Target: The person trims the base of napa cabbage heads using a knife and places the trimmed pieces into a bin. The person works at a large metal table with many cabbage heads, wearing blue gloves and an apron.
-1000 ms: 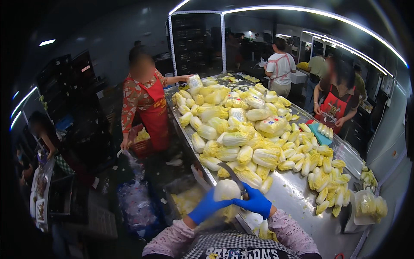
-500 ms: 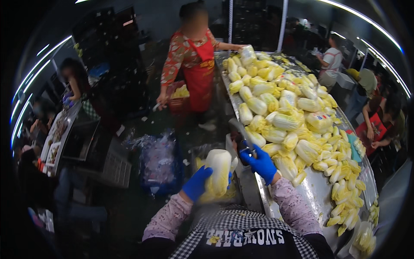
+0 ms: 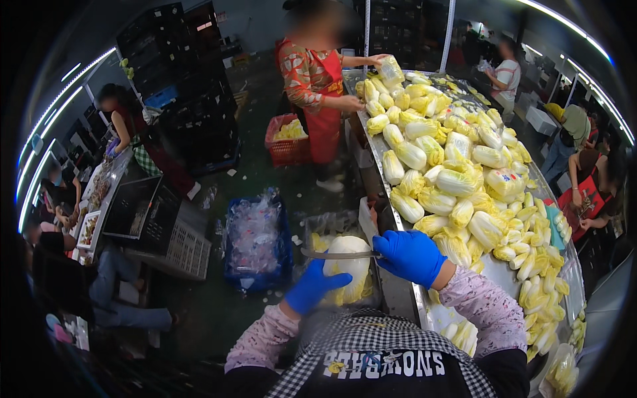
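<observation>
The dark floor [image 3: 255,156] runs back along the left of the desk, its far reaches lost in shadow. The metal desk [image 3: 499,270] is largely hidden beneath a heap of Chinese cabbages [image 3: 458,179], and its near right end bends away into the black rim of the view. A blue crate [image 3: 286,242] of clear plastic stands on the floor, well apart from the desk's left edge. Both forearms rise from below. The blue-gloved right hand [image 3: 411,255] is over that edge, knuckles up, its grip closed round a knife handle mostly hidden by the fingers. The left hand [image 3: 317,286], gloved too, cups a cabbage head [image 3: 350,273], grip spread to its width, thumb in front, other fingers mostly hidden. The head is held roughly upright just left of the desk, white end up. The knife [image 3: 338,255] points its curved blade left across the head's upper part; whether it touches cannot be told.
</observation>
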`<state>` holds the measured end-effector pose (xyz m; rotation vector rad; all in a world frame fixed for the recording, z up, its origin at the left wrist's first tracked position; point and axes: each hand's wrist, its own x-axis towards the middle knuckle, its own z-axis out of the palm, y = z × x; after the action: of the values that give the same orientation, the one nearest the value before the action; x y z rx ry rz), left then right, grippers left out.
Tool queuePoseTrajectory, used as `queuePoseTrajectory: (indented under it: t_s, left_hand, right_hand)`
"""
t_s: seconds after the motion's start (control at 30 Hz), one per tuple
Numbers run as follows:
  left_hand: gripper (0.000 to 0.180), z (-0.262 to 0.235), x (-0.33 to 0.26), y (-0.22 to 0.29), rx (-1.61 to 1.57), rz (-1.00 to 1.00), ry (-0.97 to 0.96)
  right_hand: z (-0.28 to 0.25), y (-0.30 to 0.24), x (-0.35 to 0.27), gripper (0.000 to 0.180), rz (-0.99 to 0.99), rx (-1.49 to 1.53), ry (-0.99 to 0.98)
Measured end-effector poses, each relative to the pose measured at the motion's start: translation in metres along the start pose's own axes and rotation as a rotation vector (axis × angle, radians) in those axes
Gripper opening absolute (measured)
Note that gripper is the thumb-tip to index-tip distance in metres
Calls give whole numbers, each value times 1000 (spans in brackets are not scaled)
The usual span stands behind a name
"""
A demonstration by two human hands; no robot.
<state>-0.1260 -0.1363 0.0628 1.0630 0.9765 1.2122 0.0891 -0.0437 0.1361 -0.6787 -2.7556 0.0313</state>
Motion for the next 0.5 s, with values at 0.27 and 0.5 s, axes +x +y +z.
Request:
queuePoseTrajectory:
  t_s: [0.27,0.5]
  left_hand:
    - [58,-9,-25,-16,-88,-143,46]
    - [67,-20,-40,18,99,-42,-41]
  right_hand:
    - [62,-11,-9,18,79,72,42]
    - [154,0,-54,16,382,283,-95]
